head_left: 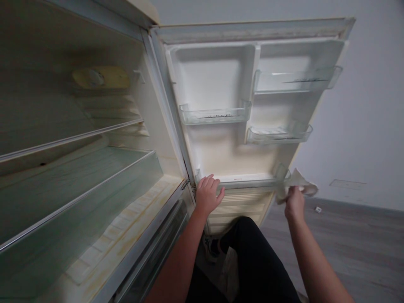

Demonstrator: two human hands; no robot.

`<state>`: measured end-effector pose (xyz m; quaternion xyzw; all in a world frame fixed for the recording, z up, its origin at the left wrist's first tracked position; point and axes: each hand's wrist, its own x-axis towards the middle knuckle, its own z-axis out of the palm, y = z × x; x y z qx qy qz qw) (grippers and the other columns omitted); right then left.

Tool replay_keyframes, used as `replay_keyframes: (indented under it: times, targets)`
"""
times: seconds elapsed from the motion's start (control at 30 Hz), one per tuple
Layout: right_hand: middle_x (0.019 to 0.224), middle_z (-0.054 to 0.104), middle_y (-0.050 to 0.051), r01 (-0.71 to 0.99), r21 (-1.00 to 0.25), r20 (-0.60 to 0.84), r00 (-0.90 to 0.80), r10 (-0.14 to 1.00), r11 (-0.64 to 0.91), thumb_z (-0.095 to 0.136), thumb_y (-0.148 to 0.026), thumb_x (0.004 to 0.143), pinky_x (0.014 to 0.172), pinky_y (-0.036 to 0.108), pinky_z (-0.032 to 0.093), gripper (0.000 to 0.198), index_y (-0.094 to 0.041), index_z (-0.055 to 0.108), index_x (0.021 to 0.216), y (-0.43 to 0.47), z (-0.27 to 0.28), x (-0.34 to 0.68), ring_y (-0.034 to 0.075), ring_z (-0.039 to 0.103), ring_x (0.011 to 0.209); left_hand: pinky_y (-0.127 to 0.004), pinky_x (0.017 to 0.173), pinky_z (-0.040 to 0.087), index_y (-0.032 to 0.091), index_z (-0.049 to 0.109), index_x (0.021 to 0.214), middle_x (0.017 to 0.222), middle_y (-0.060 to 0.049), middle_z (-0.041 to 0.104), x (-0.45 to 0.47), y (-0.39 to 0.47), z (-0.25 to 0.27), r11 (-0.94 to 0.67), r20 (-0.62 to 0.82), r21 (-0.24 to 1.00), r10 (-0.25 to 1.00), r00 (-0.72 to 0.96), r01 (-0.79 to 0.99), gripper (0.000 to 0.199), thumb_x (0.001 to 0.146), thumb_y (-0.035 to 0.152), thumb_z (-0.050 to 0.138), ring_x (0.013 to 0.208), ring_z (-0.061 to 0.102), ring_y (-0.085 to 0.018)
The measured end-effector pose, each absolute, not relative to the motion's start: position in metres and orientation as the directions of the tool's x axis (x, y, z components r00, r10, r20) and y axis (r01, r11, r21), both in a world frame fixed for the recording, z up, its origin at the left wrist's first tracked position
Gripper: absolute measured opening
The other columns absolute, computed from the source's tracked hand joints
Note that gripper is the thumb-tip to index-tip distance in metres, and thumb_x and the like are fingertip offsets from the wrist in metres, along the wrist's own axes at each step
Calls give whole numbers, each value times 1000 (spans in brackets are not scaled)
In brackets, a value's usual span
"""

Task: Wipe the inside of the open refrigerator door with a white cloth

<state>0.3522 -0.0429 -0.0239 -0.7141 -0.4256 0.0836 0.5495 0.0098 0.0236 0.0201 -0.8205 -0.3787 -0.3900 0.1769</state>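
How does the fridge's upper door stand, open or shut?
Open: the upper door stands swung out, its inner bins showing beside the exposed compartment.

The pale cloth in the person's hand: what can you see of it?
The pale cloth looks like thin, soft, off-white fabric; blur hides any weave. Bunched in the right hand, it has a corner pointing up and loose folds either side. It is by the outer end of the lowest door shelf; whether they touch is unclear.

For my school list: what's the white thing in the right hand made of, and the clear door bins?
The white thing looks like soft, matt fabric, or maybe paper: it bends in floppy folds. The door bins are probably smooth, shiny plastic: you see through them.
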Motion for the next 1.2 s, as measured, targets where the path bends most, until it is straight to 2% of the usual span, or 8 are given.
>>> replay_keyframes:
  times: [0.1, 0.2, 0.3, 0.67, 0.9, 1.03, 1.13, 1.2]
  targets:
    - [100, 70, 7, -57, -964, 166, 631, 758, 258, 16, -49, 98, 79, 37, 56, 57, -26, 64, 117, -26, -17, 332, 23, 66, 95, -46, 112, 42, 18, 64, 107, 103, -10, 71, 10, 24, 20, -649, 776, -4, 478, 412, 761, 18, 96, 32, 61, 125, 61, -30]
    - [103, 74, 4, -618, -648, 1, 583, 812, 445, 26, -40, 100, 86, 39, 57, 46, -27, 67, 113, -21, -10, 314, 18, 68, 92, -46, 110, 44, 18, 64, 107, 103, -10, 71, 10, 23, 21, -646, 773, -15, 477, 419, 763, 18, 95, 32, 62, 124, 62, -30]
    - [105, 76, 3, -793, -459, -118, 501, 857, 400, 24, -33, 104, 85, 36, 59, 45, -26, 68, 113, -25, -11, 295, 15, 70, 87, -46, 109, 45, 19, 64, 106, 102, -10, 70, 12, 22, 20, -645, 778, -17, 471, 415, 764, 16, 95, 31, 63, 124, 62, -30]
    - [107, 76, 6, -899, -436, -8, -41, 999, -40, 36, -21, 95, 103, 41, 55, 38, -19, 66, 117, 0, -32, 143, 18, 70, 111, -47, 111, 43, 19, 64, 106, 106, -11, 70, 19, 19, 16, -635, 778, 2, 487, 398, 773, 17, 93, 29, 65, 125, 60, -30]
    - [104, 75, 8, -894, -380, -45, -240, 970, -238, 43, -43, 93, 109, 44, 53, 36, -19, 67, 105, 5, -38, 83, 23, 63, 123, -47, 111, 43, 20, 63, 108, 110, -10, 70, 16, 18, 16, -637, 763, 37, 515, 390, 770, 18, 93, 29, 67, 129, 58, -30]
    - [105, 75, 7, -884, -457, -35, -86, 996, -92, 40, -35, 89, 107, 47, 53, 35, -21, 68, 105, -8, -33, 115, 22, 66, 119, -48, 109, 44, 20, 62, 108, 109, -11, 70, 14, 19, 17, -642, 765, 28, 507, 397, 766, 18, 93, 30, 66, 127, 59, -31]
    - [110, 74, 7, -808, -557, 56, 193, 980, 191, 39, -38, 90, 99, 51, 56, 35, -25, 66, 109, -17, -24, 169, 22, 68, 114, -47, 107, 45, 21, 62, 108, 106, -10, 69, 13, 20, 16, -643, 772, 20, 497, 397, 765, 16, 94, 30, 64, 125, 60, -31]
    - [107, 74, 7, -609, -682, 102, 470, 876, 406, 40, -47, 90, 90, 48, 60, 37, -26, 66, 106, -22, -16, 213, 22, 70, 106, -47, 106, 45, 21, 62, 107, 104, -10, 69, 13, 21, 16, -642, 779, 15, 488, 394, 766, 16, 95, 31, 63, 124, 61, -31]
